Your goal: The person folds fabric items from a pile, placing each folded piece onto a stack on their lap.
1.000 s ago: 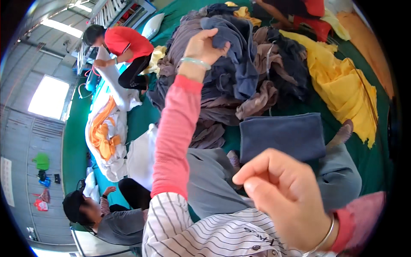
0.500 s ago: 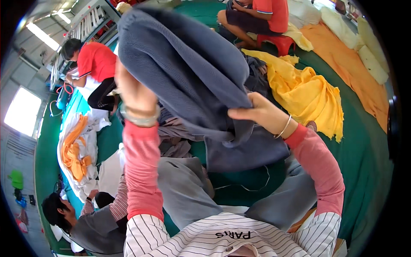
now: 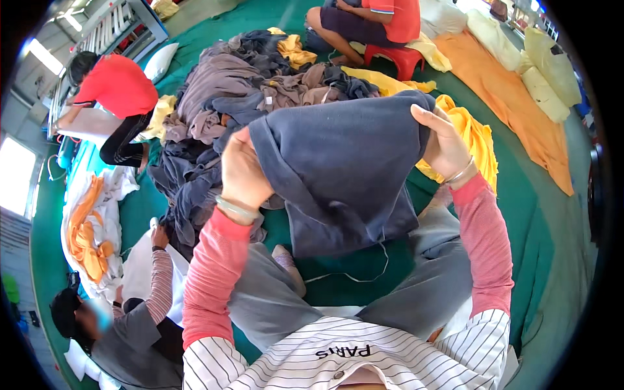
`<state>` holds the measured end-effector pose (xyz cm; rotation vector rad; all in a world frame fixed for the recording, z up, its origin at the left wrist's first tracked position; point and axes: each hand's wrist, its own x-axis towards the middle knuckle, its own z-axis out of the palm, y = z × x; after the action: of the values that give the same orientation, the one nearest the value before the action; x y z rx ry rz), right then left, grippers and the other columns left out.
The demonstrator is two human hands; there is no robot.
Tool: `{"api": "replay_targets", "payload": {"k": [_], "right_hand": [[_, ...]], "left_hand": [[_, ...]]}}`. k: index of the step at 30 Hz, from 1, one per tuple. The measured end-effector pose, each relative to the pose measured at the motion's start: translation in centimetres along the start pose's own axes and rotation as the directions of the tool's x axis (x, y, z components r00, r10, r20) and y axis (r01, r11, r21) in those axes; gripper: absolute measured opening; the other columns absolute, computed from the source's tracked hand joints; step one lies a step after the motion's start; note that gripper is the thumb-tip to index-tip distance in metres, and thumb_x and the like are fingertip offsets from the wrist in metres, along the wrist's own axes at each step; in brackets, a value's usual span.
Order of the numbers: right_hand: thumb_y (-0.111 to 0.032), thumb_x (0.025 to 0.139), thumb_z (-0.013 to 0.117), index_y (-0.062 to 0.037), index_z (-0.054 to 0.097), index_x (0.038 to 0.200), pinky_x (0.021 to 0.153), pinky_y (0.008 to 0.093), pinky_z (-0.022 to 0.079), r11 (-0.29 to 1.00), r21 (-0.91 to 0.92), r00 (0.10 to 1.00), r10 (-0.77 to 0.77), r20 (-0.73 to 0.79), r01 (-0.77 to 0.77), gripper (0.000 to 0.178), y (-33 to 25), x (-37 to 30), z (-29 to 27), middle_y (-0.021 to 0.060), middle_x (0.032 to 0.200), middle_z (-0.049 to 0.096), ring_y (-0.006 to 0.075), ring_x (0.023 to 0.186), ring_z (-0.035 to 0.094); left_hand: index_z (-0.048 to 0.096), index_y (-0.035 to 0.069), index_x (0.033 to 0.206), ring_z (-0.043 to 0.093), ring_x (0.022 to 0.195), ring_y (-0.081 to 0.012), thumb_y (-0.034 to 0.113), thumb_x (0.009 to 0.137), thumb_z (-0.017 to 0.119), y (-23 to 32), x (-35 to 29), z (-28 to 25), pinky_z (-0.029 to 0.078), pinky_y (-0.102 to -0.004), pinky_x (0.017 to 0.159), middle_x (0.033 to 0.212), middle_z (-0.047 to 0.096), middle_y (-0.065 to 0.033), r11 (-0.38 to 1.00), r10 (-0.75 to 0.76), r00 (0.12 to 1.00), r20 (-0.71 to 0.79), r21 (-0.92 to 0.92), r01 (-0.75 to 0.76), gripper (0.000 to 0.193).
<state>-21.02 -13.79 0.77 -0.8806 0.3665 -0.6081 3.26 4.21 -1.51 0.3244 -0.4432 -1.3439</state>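
Note:
A dark blue-grey cloth (image 3: 344, 146) is stretched between my hands above the ground in front of me, its top edge folded over. My left hand (image 3: 246, 170) grips its left side, fingers tucked behind the fabric. On the far right corner, my right hand (image 3: 445, 140) pinches the cloth with the thumb on the near face and the fingers mostly behind. Below it, a flat layer of similar dark cloth (image 3: 364, 224) lies between my legs; I cannot tell whether the two are joined. A thin white cord (image 3: 348, 278) trails on the green ground sheet.
Beyond the cloth spreads a heap of grey and brown fabrics (image 3: 214, 91). Yellow cloth (image 3: 481, 140) and a long orange cloth (image 3: 513, 104) lie to the right. One person sits on a red stool (image 3: 396, 60); two others (image 3: 127, 88) work at the left.
The cloth has swung down from high at the left to level in front of me and spread wider. My hands have moved apart, the left one lower, and the heap behind now shows.

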Motion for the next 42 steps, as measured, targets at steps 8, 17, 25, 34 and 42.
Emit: {"api": "replay_targets", "payload": {"k": [8, 17, 25, 34, 42], "right_hand": [[-0.011, 0.08, 0.062, -0.0007, 0.053, 0.11, 0.083, 0.0256, 0.044, 0.85, -0.489, 0.98, -0.192, 0.058, 0.195, 0.033, -1.6, -1.2, -1.3, 0.0036, 0.101, 0.06, 0.0116, 0.091, 0.057], [-0.011, 0.083, 0.06, -0.0025, 0.058, 0.099, 0.074, 0.0241, 0.048, 0.965, -0.255, 0.987, -0.097, -0.125, 0.063, 0.018, -4.2, -3.2, -2.1, 0.0031, 0.093, 0.062, 0.0102, 0.081, 0.06], [-0.013, 0.083, 0.06, -0.0011, 0.051, 0.116, 0.081, 0.0217, 0.04, 0.715, -0.671, 0.905, -0.396, -0.155, 0.198, 0.036, -5.5, -3.5, -6.4, 0.0037, 0.096, 0.061, 0.0093, 0.088, 0.056], [-0.016, 0.084, 0.059, -0.0037, 0.052, 0.117, 0.073, 0.0212, 0.039, 0.7, -0.544, 0.749, -0.637, -0.182, 0.462, 0.036, -6.5, -1.6, -8.0, -0.0034, 0.096, 0.057, 0.0042, 0.085, 0.052], [-0.016, 0.07, 0.067, 0.0012, 0.053, 0.11, 0.056, 0.018, 0.043, 0.626, -0.774, 0.983, -0.064, -0.173, -0.096, 0.046, -4.6, -12.1, -9.1, 0.0031, 0.083, 0.062, 0.0068, 0.055, 0.053]], "left_hand": [[0.057, 0.001, 0.098, 0.058, 0.079, -0.0109, -0.001, 0.075, 0.063, 0.6, -0.2, 2.9, 0.045, -0.0231, 0.076, 0.089, 0.061, -0.001, 0.508, 0.377, 0.925, -0.042, 0.845, -0.169, 0.024], [0.053, 0.004, 0.105, 0.049, 0.069, -0.0027, 0.0, 0.082, 0.051, 3.5, -1.8, 3.2, 0.038, -0.0172, 0.064, 0.081, 0.055, 0.0031, 0.404, 0.508, 0.858, -0.069, 0.899, -0.167, 0.024], [0.047, 0.003, 0.117, 0.051, 0.068, -0.0012, 0.005, 0.088, 0.046, 2.8, -0.2, 0.9, 0.039, -0.0146, 0.061, 0.082, 0.055, 0.0018, 0.486, 0.426, 0.904, -0.036, 0.852, -0.195, 0.029], [0.056, 0.004, 0.109, 0.052, 0.069, -0.0022, 0.007, 0.088, 0.048, 2.5, -0.4, 3.3, 0.039, -0.0173, 0.066, 0.085, 0.06, 0.002, 0.283, 0.465, 0.875, 0.132, 0.915, -0.288, 0.023], [0.068, 0.005, 0.087, 0.055, 0.067, -0.0168, -0.003, 0.075, 0.057, 1.8, -10.2, 3.9, 0.042, -0.0249, 0.065, 0.071, 0.062, -0.0029, -0.028, -0.208, 0.975, 0.076, 0.996, -0.084, 0.019]]}}
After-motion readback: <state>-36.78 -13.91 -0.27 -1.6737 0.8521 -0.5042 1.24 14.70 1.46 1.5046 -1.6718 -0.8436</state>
